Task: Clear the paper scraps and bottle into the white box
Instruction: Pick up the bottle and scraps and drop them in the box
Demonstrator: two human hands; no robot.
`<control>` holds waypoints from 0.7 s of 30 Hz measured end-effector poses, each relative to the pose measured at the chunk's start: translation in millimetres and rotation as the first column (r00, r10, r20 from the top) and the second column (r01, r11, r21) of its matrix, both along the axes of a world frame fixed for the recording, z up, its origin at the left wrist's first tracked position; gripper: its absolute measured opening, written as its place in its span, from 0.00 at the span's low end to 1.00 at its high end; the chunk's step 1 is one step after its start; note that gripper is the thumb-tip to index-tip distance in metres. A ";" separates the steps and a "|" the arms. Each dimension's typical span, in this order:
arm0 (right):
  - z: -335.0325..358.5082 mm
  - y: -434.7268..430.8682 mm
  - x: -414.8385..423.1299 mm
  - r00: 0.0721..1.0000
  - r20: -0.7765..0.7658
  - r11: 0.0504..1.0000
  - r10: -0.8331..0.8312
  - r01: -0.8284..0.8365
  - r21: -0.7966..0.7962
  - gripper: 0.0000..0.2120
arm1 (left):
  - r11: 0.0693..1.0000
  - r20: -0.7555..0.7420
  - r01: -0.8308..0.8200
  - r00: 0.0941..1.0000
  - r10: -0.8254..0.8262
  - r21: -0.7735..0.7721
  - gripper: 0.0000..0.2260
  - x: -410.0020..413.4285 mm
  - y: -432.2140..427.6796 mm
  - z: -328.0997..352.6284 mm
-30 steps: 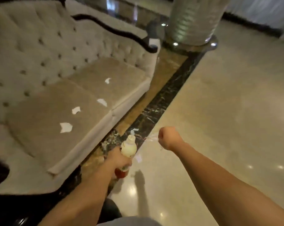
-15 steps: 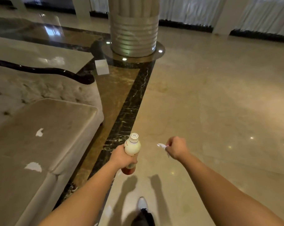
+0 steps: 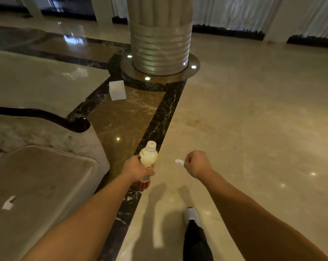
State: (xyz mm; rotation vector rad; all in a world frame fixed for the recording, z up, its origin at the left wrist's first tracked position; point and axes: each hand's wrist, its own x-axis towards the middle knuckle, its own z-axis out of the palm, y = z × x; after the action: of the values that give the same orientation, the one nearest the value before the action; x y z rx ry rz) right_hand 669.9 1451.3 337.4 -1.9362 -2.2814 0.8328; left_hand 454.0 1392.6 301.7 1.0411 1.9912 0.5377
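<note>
My left hand [image 3: 137, 169] grips a small bottle [image 3: 148, 155] with a white cap, pale body and reddish base, held upright over the dark marble strip. My right hand [image 3: 196, 163] is a closed fist pinching a white paper scrap [image 3: 179, 162] that sticks out to its left. The white box [image 3: 117, 90] stands on the floor ahead, near the base of the column and well beyond both hands. One more paper scrap [image 3: 8, 203] lies on the sofa cushion at the lower left.
A beige tufted sofa [image 3: 46, 176] with a dark curved armrest [image 3: 46, 115] fills the left side. A wide ribbed column [image 3: 160, 44] on a round metal base rises behind the box. Polished marble floor [image 3: 253, 119] spreads to the right. My shoe [image 3: 191, 215] steps forward below.
The view has swung from the sofa toward the column and moved forward; the white box is larger and closer. Most sofa scraps have left the view. Both hands keep their holds.
</note>
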 end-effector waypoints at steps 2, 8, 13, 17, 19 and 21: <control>-7.3 70.2 -0.8 0.999 -0.019 0.999 0.041 -0.041 0.015 0.10 | 0.999 0.001 -0.051 0.999 0.051 0.007 0.30 4.1 62.5 -3.6; 12.9 250.2 -18.0 0.972 0.034 0.972 0.231 -0.233 0.039 0.10 | 0.982 0.052 -0.186 0.981 0.187 -0.010 0.29 1.5 213.6 7.3; 23.6 375.2 -80.9 0.917 0.053 0.914 0.395 -0.398 0.076 0.08 | 0.970 0.104 -0.242 0.965 0.241 -0.004 0.28 -34.5 319.2 7.8; 1.4 480.1 -141.1 0.871 0.121 0.874 0.476 -0.484 0.046 0.09 | 0.957 0.075 -0.286 0.954 0.290 -0.055 0.29 -83.5 409.1 -19.5; -7.1 534.7 -169.2 0.837 0.177 0.849 0.518 -0.528 0.009 0.10 | 0.951 0.082 -0.305 0.948 0.309 -0.055 0.30 -113.4 458.2 -34.4; -8.8 597.6 -201.3 0.808 0.226 0.831 0.545 -0.556 -0.017 0.09 | 0.954 0.097 -0.294 0.950 0.298 -0.050 0.29 -150.6 517.6 -41.2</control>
State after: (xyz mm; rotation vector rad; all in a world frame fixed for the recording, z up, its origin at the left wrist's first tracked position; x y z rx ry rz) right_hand 468.6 2048.9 328.7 -1.4000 -3.0369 0.5898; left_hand 303.4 1910.2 260.5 0.6800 2.0679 0.6992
